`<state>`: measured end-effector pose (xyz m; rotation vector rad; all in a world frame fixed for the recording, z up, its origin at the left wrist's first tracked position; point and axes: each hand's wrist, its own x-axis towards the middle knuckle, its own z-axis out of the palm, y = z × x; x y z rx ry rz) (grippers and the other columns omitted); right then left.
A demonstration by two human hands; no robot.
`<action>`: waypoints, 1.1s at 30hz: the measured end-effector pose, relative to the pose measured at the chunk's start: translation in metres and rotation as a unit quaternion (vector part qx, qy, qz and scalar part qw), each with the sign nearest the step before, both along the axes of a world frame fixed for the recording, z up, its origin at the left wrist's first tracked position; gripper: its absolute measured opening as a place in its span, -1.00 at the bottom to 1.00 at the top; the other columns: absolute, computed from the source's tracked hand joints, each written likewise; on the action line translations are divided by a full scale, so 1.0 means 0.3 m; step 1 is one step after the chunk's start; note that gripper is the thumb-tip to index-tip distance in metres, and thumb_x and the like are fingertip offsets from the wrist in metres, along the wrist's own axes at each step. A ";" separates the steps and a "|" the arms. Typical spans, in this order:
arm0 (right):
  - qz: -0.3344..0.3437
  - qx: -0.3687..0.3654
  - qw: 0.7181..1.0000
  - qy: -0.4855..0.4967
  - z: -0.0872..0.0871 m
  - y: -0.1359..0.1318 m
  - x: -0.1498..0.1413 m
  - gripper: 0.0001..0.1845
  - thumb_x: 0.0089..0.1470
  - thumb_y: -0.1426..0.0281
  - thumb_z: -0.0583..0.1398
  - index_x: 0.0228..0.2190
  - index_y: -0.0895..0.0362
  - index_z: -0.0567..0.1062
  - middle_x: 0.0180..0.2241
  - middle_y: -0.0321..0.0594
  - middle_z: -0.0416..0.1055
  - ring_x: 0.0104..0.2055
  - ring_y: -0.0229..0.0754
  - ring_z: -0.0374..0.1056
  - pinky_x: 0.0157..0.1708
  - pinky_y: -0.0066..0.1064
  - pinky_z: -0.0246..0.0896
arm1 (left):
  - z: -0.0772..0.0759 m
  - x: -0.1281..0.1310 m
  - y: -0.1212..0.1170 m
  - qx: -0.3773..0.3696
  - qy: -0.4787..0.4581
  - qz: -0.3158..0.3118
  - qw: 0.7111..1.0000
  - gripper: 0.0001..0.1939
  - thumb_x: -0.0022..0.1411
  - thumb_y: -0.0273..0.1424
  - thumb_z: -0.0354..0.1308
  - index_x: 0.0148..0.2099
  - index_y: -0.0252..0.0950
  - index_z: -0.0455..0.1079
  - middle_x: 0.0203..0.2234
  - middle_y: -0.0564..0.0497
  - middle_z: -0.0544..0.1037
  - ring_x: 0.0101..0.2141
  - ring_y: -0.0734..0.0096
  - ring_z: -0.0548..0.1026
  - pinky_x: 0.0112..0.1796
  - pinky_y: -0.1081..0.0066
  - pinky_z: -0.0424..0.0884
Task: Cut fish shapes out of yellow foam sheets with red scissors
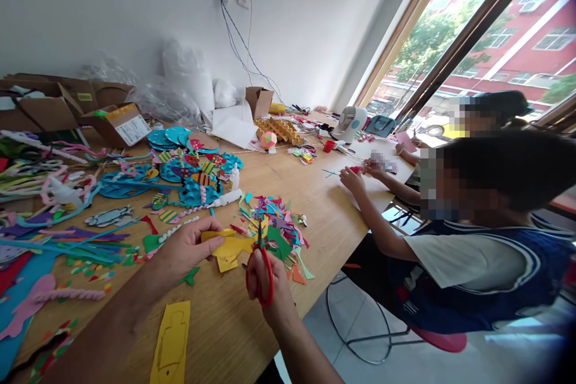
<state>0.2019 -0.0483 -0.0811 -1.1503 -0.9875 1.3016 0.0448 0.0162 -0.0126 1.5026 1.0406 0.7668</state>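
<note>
My left hand [186,247] pinches a yellow foam piece [230,247] just above the wooden table [234,324]. My right hand [265,279] is closed through the handles of red scissors [261,267], whose blades point up into the yellow piece. A pile of coloured foam scraps [279,225] lies just beyond the scissors. A yellow foam sheet with a cut-out outline [171,345] lies near the table's front edge, below my left arm.
Blue foam discs with decorations [193,174], glue bottles [234,177], strips and pipe cleaners [40,192] cover the left. Cardboard boxes [114,123] stand at the back. To the right, two seated people work at the table's edge; a small fan [351,123] stands beyond.
</note>
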 end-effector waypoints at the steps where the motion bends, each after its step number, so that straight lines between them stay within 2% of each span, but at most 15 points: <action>1: 0.008 -0.024 1.000 0.009 -0.007 0.004 0.021 -0.45 0.04 -0.10 0.02 -0.59 0.13 0.25 -0.81 -0.45 0.10 -0.77 -0.40 -0.02 -0.75 -0.55 -0.16 | -0.004 -0.011 0.003 0.011 0.014 0.001 1.000 -0.84 -0.06 -0.29 0.17 -0.45 -0.25 0.31 -0.61 0.19 0.30 -0.56 0.49 0.27 -0.53 0.52 0.23; 3: 0.038 -0.050 0.998 -0.012 -0.011 0.009 0.066 -0.46 0.06 -0.07 0.02 -0.57 0.14 0.28 -0.78 -0.44 0.13 -0.75 -0.39 0.04 -0.72 -0.55 -0.14 | -0.011 -0.034 0.007 0.031 0.048 0.002 0.998 -0.85 -0.04 -0.29 0.14 -0.41 -0.25 0.32 -0.59 0.18 0.30 -0.55 0.47 0.26 -0.53 0.52 0.20; 5: 0.061 -0.072 0.994 -0.051 0.004 0.009 0.103 -0.48 0.06 -0.05 0.05 -0.61 0.14 0.26 -0.79 -0.45 0.10 -0.76 -0.40 0.02 -0.73 -0.54 -0.15 | -0.014 -0.056 0.006 0.056 0.079 0.000 0.995 -0.86 0.00 -0.29 0.11 -0.37 -0.23 0.34 -0.56 0.16 0.30 -0.52 0.44 0.26 -0.52 0.51 0.19; 8: 0.043 -0.020 0.995 -0.083 0.062 0.009 0.123 -0.55 0.07 0.03 0.09 -0.59 0.13 0.24 -0.77 -0.45 0.13 -0.72 -0.40 -0.04 -0.71 -0.54 -0.15 | -0.009 -0.077 -0.001 0.078 0.091 -0.023 0.993 -0.87 0.06 -0.30 0.07 -0.31 -0.21 0.35 -0.47 0.12 0.35 -0.45 0.39 0.31 -0.46 0.49 0.23; 11: 0.041 0.046 0.994 -0.088 0.149 0.020 0.095 -0.70 -0.07 0.22 0.26 -0.49 0.15 0.30 -0.61 -0.41 0.22 -0.59 -0.37 0.08 -0.59 -0.55 -0.01 | 0.009 -0.087 -0.018 0.070 0.091 -0.062 0.991 -0.84 0.07 -0.32 0.08 -0.25 -0.19 0.35 -0.43 0.10 0.39 -0.44 0.38 0.35 -0.47 0.48 0.25; 14: 0.103 0.066 0.987 -0.104 0.223 0.045 0.048 -0.76 -0.14 0.34 0.29 -0.45 0.15 0.33 -0.47 -0.34 0.29 -0.49 -0.33 0.15 -0.52 -0.53 0.07 | 0.030 -0.099 -0.041 0.063 0.103 -0.082 0.989 -0.80 0.09 -0.33 0.09 -0.18 -0.16 0.35 -0.46 0.12 0.40 -0.49 0.40 0.35 -0.51 0.50 0.24; 17: 0.159 0.057 0.975 -0.142 0.254 0.073 0.011 -0.79 -0.16 0.40 0.28 -0.46 0.14 0.33 -0.51 -0.37 0.25 -0.53 -0.34 0.11 -0.57 -0.54 0.02 | 0.042 -0.115 -0.057 0.076 0.111 -0.092 0.987 -0.74 0.10 -0.33 0.11 -0.10 -0.12 0.37 -0.42 0.12 0.46 -0.47 0.40 0.38 -0.50 0.51 0.26; 20: 0.183 0.068 0.973 -0.123 0.256 0.091 -0.011 -0.80 -0.18 0.45 0.25 -0.48 0.13 0.30 -0.54 -0.40 0.23 -0.55 -0.35 0.09 -0.59 -0.55 0.00 | 0.045 -0.119 -0.059 0.075 0.080 -0.081 0.991 -0.65 0.08 -0.35 0.15 -0.03 -0.10 0.35 -0.44 0.13 0.49 -0.47 0.41 0.41 -0.50 0.53 0.27; 23: 0.125 0.083 0.986 -0.069 0.253 0.099 -0.034 -0.82 -0.20 0.44 0.22 -0.51 0.13 0.28 -0.56 -0.41 0.23 -0.56 -0.35 0.10 -0.58 -0.54 0.02 | 0.043 -0.098 -0.050 0.043 -0.029 -0.022 0.998 -0.56 0.07 -0.31 0.16 0.04 -0.12 0.25 -0.53 0.15 0.45 -0.48 0.38 0.44 -0.50 0.50 0.32; 26: 0.022 0.097 0.995 -0.012 0.245 0.107 -0.069 -0.80 -0.22 0.42 0.23 -0.52 0.13 0.26 -0.57 -0.40 0.25 -0.56 -0.33 0.13 -0.56 -0.52 0.06 | 0.041 -0.062 -0.044 0.017 -0.141 0.039 0.989 -0.62 0.03 -0.21 0.17 -0.08 -0.18 0.28 -0.47 0.08 0.51 -0.43 0.32 0.49 -0.45 0.45 0.37; 28: -0.013 0.110 0.994 0.014 0.237 0.111 -0.095 -0.79 -0.22 0.40 0.24 -0.51 0.13 0.28 -0.57 -0.39 0.27 -0.56 -0.32 0.15 -0.56 -0.51 0.08 | 0.042 -0.042 -0.046 0.004 -0.144 0.053 0.988 -0.70 0.01 -0.18 0.18 -0.24 -0.23 0.35 -0.45 0.03 0.53 -0.42 0.30 0.48 -0.41 0.42 0.39; 30: -0.020 0.119 0.992 0.025 0.229 0.112 -0.114 -0.79 -0.21 0.39 0.24 -0.50 0.13 0.29 -0.57 -0.38 0.27 -0.55 -0.32 0.15 -0.56 -0.50 0.08 | 0.044 -0.031 -0.051 0.006 -0.115 0.072 0.991 -0.77 0.00 -0.20 0.19 -0.37 -0.26 0.38 -0.47 0.02 0.52 -0.42 0.30 0.46 -0.42 0.43 0.38; 33: -0.015 0.111 0.993 0.027 0.227 0.108 -0.126 -0.80 -0.21 0.40 0.24 -0.50 0.13 0.29 -0.57 -0.39 0.26 -0.56 -0.32 0.14 -0.57 -0.51 0.06 | 0.050 -0.032 -0.058 0.015 -0.085 0.099 0.991 -0.82 -0.03 -0.25 0.19 -0.43 -0.28 0.40 -0.50 0.02 0.51 -0.43 0.30 0.44 -0.45 0.43 0.36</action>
